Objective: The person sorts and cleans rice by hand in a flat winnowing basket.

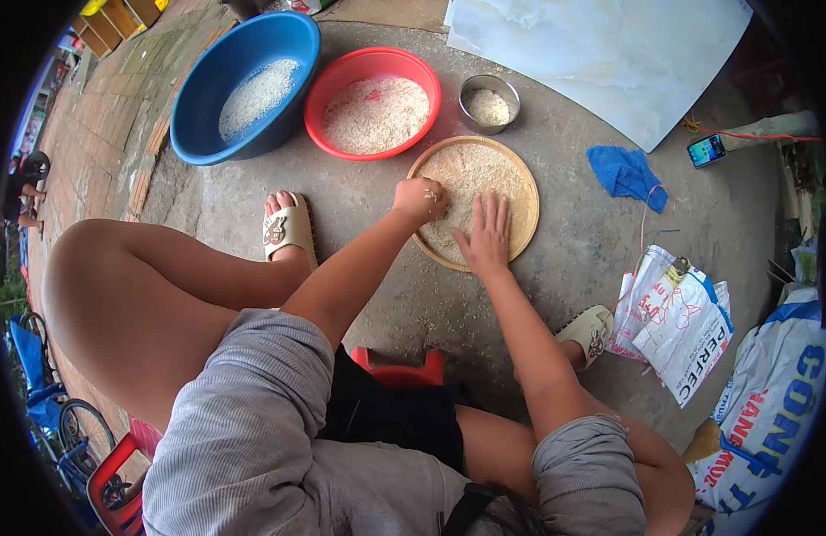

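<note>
A round, shallow tan tray (pixel 531 234) lies on the concrete with pale grains (pixel 473 170), looking like rice, spread across it. At its left side, my left hand (pixel 420 200) is closed, with a few grains stuck to its fingers; whatever is inside the fist is hidden. My right hand (pixel 489 234) lies flat on the grains near the lower middle, fingers apart and palm down. Just beyond the tray stands a small metal bowl (pixel 515 112) partly filled with grains.
A red basin (pixel 316 121) of grains and a larger blue basin (pixel 191 125) with a grain heap stand beyond. A blue cloth (pixel 623 171), printed sacks (pixel 690 335) and a phone (pixel 707 150) are on the right. A large pale sheet (pixel 600 62) lies at the back.
</note>
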### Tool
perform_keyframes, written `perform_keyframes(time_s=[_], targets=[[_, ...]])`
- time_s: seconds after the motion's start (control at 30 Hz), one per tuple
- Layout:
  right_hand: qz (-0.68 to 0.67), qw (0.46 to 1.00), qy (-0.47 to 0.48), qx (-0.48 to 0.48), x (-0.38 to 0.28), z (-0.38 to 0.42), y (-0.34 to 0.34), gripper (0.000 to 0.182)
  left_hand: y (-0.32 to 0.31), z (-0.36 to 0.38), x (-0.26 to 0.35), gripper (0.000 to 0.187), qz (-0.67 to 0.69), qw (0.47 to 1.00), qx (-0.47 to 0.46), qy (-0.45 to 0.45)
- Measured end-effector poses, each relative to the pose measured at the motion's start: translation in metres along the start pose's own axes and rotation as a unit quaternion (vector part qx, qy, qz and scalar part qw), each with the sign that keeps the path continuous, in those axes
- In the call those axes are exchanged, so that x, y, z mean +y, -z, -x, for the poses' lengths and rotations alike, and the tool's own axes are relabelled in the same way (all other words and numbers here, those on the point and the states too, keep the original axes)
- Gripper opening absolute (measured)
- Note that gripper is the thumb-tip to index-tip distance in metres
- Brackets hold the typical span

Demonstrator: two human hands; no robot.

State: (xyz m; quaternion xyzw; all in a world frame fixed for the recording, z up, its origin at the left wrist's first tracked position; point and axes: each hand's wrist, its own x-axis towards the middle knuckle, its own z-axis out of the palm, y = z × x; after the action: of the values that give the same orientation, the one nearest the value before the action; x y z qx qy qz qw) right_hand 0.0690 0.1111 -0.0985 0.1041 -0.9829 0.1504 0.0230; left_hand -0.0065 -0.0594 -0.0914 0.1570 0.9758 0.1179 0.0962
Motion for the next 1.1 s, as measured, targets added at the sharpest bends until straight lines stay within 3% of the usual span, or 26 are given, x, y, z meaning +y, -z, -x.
perform_keyframes(time_s=[0.1,0.2,0.23,0.27,0.33,0.57,0.67,0.73,0.77,0.83,1.0,1.07,1.1], targets=[[0.031,0.994,0.072,-0.070,-0.011,-0.004,-0.003,0.074,-0.004,0.004,-0.007,0.028,0.024,0.998,0.047,-0.021],[0.032,0.993,0.099,-0.060,-0.014,-0.005,-0.011,0.073,-0.007,0.005,-0.007,0.027,0.052,0.996,0.077,-0.019],[0.018,0.992,0.122,0.002,-0.013,-0.005,-0.012,0.062,-0.006,0.003,-0.007,0.026,0.067,0.993,0.098,-0.007],[0.019,0.992,0.121,0.004,-0.010,-0.007,-0.014,0.062,-0.006,0.001,-0.007,0.026,0.066,0.993,0.099,-0.009],[0.001,0.989,0.147,-0.004,-0.002,-0.016,-0.017,0.041,-0.005,-0.001,-0.002,0.026,0.080,0.992,0.096,0.020],[0.006,0.986,0.168,-0.009,0.021,-0.023,-0.025,0.021,-0.009,0.001,0.012,0.027,0.134,0.988,0.071,0.000],[-0.036,0.994,0.100,0.028,0.018,-0.028,-0.016,0.024,-0.010,0.000,0.018,0.029,0.133,0.990,0.044,0.001],[-0.169,0.974,-0.143,0.049,0.000,-0.035,0.002,0.037,-0.010,-0.001,0.021,0.029,0.100,0.995,-0.011,0.019],[-0.167,0.974,-0.143,0.048,-0.004,-0.039,-0.001,0.037,-0.010,-0.001,0.022,0.029,0.102,0.995,-0.011,0.020],[-0.357,0.873,-0.300,0.141,-0.010,-0.046,-0.004,0.041,-0.011,-0.002,0.025,0.028,0.105,0.993,-0.055,0.027],[-0.402,0.881,-0.221,0.114,-0.037,-0.057,0.024,0.039,-0.010,-0.015,0.036,0.024,0.082,0.991,-0.109,-0.004],[-0.270,0.947,-0.106,0.141,-0.045,-0.059,0.037,0.036,-0.019,-0.022,0.038,0.024,0.106,0.991,-0.084,0.005],[-0.262,0.949,-0.071,0.161,-0.045,-0.059,0.039,0.033,-0.019,-0.027,0.038,0.025,0.109,0.989,-0.099,0.022]])
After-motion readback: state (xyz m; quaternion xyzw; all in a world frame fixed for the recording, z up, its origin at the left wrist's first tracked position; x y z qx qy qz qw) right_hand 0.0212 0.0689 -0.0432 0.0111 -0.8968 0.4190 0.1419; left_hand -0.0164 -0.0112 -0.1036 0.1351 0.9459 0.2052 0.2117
